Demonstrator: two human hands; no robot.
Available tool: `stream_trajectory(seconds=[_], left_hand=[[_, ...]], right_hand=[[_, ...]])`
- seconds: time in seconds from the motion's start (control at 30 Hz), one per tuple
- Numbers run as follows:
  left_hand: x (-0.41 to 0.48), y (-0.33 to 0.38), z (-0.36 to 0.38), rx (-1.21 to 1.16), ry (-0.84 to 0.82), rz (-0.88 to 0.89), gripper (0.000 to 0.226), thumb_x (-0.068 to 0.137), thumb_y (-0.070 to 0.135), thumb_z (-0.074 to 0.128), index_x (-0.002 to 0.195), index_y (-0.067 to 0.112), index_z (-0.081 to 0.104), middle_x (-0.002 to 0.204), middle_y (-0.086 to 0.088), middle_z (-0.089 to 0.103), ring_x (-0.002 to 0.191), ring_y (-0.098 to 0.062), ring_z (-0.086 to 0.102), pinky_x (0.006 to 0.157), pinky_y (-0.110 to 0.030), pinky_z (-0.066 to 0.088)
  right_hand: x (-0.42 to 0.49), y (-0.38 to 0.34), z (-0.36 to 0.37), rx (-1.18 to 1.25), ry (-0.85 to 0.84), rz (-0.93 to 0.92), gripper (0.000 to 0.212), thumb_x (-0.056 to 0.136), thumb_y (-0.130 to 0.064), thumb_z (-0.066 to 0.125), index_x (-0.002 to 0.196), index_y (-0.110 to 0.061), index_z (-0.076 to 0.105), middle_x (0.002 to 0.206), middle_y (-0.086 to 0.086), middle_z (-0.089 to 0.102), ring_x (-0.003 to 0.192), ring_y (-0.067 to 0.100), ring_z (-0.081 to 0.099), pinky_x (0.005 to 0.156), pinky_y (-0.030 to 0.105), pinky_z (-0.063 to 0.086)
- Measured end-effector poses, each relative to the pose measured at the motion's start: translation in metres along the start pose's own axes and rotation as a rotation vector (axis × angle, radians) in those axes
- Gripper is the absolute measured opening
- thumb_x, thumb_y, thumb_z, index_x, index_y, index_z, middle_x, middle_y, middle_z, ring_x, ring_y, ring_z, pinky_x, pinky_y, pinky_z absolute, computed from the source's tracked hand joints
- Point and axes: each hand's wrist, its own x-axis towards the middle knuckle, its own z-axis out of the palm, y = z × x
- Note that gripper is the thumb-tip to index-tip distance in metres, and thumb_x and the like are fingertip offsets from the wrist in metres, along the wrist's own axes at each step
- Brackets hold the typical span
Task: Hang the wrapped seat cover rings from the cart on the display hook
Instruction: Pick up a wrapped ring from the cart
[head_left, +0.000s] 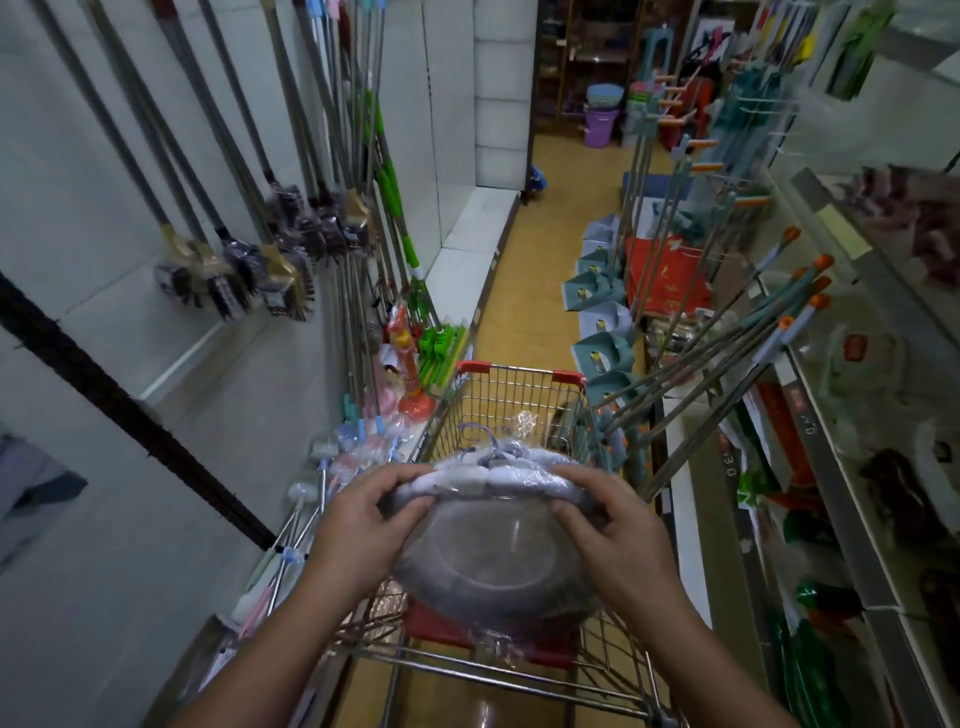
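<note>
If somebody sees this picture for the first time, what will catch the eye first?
First, the grey padded seat cover ring in clear plastic wrap at bottom centre, in the grip of the left hand and right hand above the red-trimmed wire shopping cart. Then the long-handled brushes hanging on the left wall.

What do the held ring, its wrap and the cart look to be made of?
Ring: soft grey plush fabric, seemingly padded; it puckers under both thumbs.
Wrap: thin clear plastic film, glossy, creased, with glare streaks.
Cart: shiny metal wire grid, with red corner caps, probably plastic.
</note>
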Motion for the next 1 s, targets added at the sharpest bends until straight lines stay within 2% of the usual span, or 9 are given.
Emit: stream_trajectory(seconds=[0.07,0.13,0.27,0.4,0.5,0.63,0.77,0.9,1.0], left_hand=[[-0.003,0.010,-0.016,-0.002,0.060,0.040,0.033,0.082,0.017,0.080,0.097,0.045,0.074,0.101,0.027,0.072,0.101,0.009,0.063,0.082,0.002,0.040],[-0.005,0.020,-0.032,-0.010,0.118,0.065,0.028,0.082,0.016,0.080,0.103,0.035,0.077,0.102,0.019,0.074,0.102,0.009,0.063,0.083,0.002,0.039],[-0.015,0.033,-0.068,-0.045,0.224,0.113,0.029,0.083,0.013,0.078,0.104,0.033,0.077,0.102,0.013,0.074,0.099,0.003,0.066,0.086,-0.007,0.046],[-0.027,0.038,-0.100,0.012,0.326,0.143,0.029,0.083,0.014,0.079,0.105,0.033,0.077,0.099,0.012,0.073,0.096,-0.001,0.067,0.084,-0.010,0.048],[-0.038,0.038,-0.117,0.017,0.390,0.138,0.030,0.083,0.014,0.079,0.104,0.035,0.076,0.097,0.012,0.073,0.095,-0.005,0.068,0.084,-0.014,0.050],[-0.057,0.044,-0.140,0.006,0.478,0.130,0.032,0.083,0.010,0.079,0.104,0.033,0.077,0.096,0.013,0.070,0.092,-0.001,0.066,0.077,-0.004,0.046],[-0.077,0.047,-0.164,0.036,0.541,0.122,0.029,0.083,0.009,0.078,0.105,0.028,0.078,0.099,0.009,0.072,0.095,0.003,0.066,0.078,-0.002,0.044],[-0.101,0.048,-0.191,0.113,0.636,0.142,0.029,0.083,0.011,0.078,0.104,0.030,0.077,0.101,0.010,0.072,0.097,-0.001,0.067,0.080,-0.002,0.044],[-0.120,0.048,-0.210,0.149,0.703,0.124,0.029,0.083,0.012,0.079,0.105,0.031,0.077,0.102,0.011,0.072,0.099,-0.001,0.066,0.081,-0.003,0.044]], right_hand=[[0.003,-0.014,0.003,0.025,0.008,-0.062,0.037,0.091,-0.019,0.071,0.114,-0.048,0.069,0.114,-0.036,0.058,0.109,-0.016,0.054,0.094,0.037,0.058],[0.006,-0.027,0.005,0.047,0.009,-0.106,0.039,0.091,-0.021,0.071,0.112,-0.053,0.067,0.113,-0.030,0.061,0.106,-0.010,0.057,0.091,0.035,0.058],[0.012,-0.059,0.017,0.077,-0.008,-0.226,0.040,0.090,-0.020,0.072,0.107,-0.056,0.066,0.104,-0.015,0.065,0.093,-0.002,0.060,0.076,0.020,0.052],[0.016,-0.081,0.037,0.127,-0.018,-0.304,0.036,0.089,-0.018,0.074,0.113,-0.044,0.070,0.102,-0.016,0.066,0.094,0.007,0.064,0.082,0.030,0.055],[0.016,-0.094,0.052,0.171,-0.033,-0.360,0.037,0.088,-0.015,0.075,0.112,-0.043,0.072,0.101,-0.013,0.067,0.092,0.007,0.065,0.080,0.023,0.054],[0.012,-0.116,0.068,0.242,-0.085,-0.418,0.042,0.088,-0.013,0.076,0.108,-0.049,0.069,0.103,-0.006,0.070,0.092,0.008,0.066,0.076,0.007,0.049],[0.007,-0.136,0.083,0.274,-0.157,-0.443,0.038,0.088,-0.020,0.076,0.111,-0.049,0.070,0.104,-0.011,0.069,0.086,0.009,0.065,0.074,0.014,0.052],[0.000,-0.158,0.100,0.301,-0.224,-0.498,0.038,0.088,-0.018,0.076,0.112,-0.047,0.069,0.107,-0.010,0.070,0.089,0.000,0.065,0.074,0.007,0.049],[-0.008,-0.176,0.116,0.317,-0.284,-0.537,0.039,0.088,-0.019,0.075,0.110,-0.050,0.068,0.102,-0.008,0.070,0.083,0.004,0.064,0.069,0.007,0.048]])
